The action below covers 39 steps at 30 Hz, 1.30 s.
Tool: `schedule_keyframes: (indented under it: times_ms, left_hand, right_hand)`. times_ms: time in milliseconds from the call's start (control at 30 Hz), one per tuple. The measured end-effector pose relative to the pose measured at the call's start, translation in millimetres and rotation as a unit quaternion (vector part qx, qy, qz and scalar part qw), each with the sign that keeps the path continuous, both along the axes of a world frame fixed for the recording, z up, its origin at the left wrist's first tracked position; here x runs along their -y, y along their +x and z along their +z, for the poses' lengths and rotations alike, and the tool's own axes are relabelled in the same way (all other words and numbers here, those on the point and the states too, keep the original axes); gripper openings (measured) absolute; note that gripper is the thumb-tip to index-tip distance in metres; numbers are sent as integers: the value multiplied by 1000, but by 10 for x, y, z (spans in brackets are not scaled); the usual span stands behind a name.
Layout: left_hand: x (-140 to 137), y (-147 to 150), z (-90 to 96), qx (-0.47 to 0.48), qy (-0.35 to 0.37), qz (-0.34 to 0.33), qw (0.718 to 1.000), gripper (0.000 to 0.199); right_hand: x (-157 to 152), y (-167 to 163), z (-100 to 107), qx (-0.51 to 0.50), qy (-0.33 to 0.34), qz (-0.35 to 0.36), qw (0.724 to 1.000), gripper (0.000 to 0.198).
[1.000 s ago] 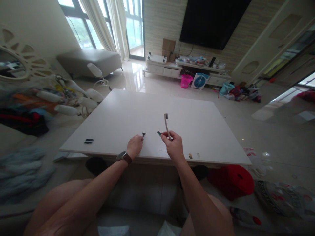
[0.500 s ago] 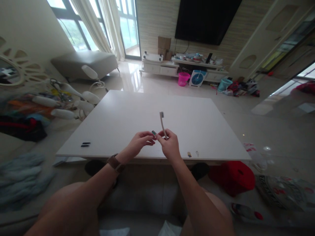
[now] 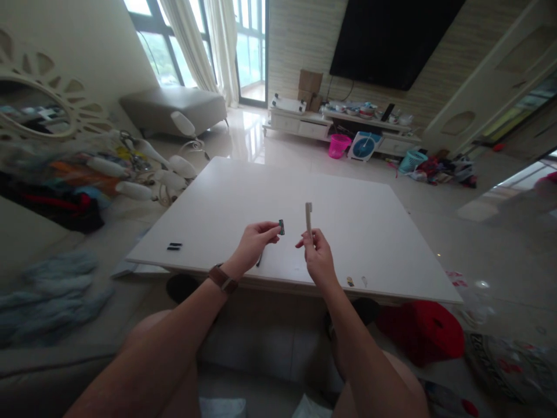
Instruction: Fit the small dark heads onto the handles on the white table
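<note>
Toothbrush (image 3: 308,219) was up in the right hand (image 3: 319,258), thumb and fingers gripping the handle, bristles at the top pointing right. Just left of it, over the near half of the white table (image 3: 339,203), the left hand (image 3: 255,244) had a small dark cartridge (image 3: 281,227) pinched in its fingertips. Big change from half a second earlier: back then the right fingers had that cartridge too and the hands were practically meeting, but by this point the left had it alone and there was a clear gap between them. A thin black stick (image 3: 260,259) lay just beside the left hand, partly hidden by it. Two black strips (image 3: 173,248) sat further left, and a little gold-and-dark bit (image 3: 350,282) plus a clear piece (image 3: 364,281) lay by the near edge on the right, same as before. As for writing, a plastic bag (image 3: 507,363) at near right, past a red object (image 3: 439,331), had big dark lettering, too blurry for me to read properly.
</note>
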<state>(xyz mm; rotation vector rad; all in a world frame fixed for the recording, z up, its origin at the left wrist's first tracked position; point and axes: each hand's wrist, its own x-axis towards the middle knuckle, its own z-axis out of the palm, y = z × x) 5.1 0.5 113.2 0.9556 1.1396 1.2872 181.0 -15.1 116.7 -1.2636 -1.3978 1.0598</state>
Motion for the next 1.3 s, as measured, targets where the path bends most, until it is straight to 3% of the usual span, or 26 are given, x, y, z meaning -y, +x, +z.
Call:
schedule_keyframes:
  times_ms: [133, 333, 400, 500, 567, 700, 800, 933, 1100, 1300]
  left_hand:
    - [-89, -160, -17, -23, -3, 29, 999, 38]
    - [-44, -235, 30, -73, 11, -2, 997, 31]
    - [0, -234, 68, -96, 16, -20, 995, 28]
    - [49, -222, 114, -132, 14, -46, 990, 25]
    - [61, -210, 124, -144, 8, -51, 988, 25]
    - [48, -187, 95, -152, 11, -55, 987, 24]
    - [39, -171, 63, -147, 1, -55, 988, 24]
    - [48, -153, 53, -129, -12, -59, 990, 26]
    - [53, -138, 51, -117, -8, -46, 992, 24]
    - [1, -154, -49, -79, -11, -13, 997, 25]
  right_hand:
    - [7, 42, -23, 84, -5, 49, 995, 37]
    - [110, 10, -18, 248, 27, 104, 963, 43]
    - [112, 19, -6, 312, 39, 84, 945, 42]
    - [81, 66, 25, 383, 48, -2, 922, 39]
    - [64, 96, 46, 390, 61, -29, 918, 38]
    - [64, 123, 66, 412, 81, 42, 907, 38]
    - [60, 151, 76, 435, 67, -4, 898, 39]
    - [54, 193, 93, 430, 70, 37, 899, 39]
    - [71, 186, 115, 438, 70, -11, 896, 33]
    - [110, 191, 118, 382, 68, 105, 916, 30]
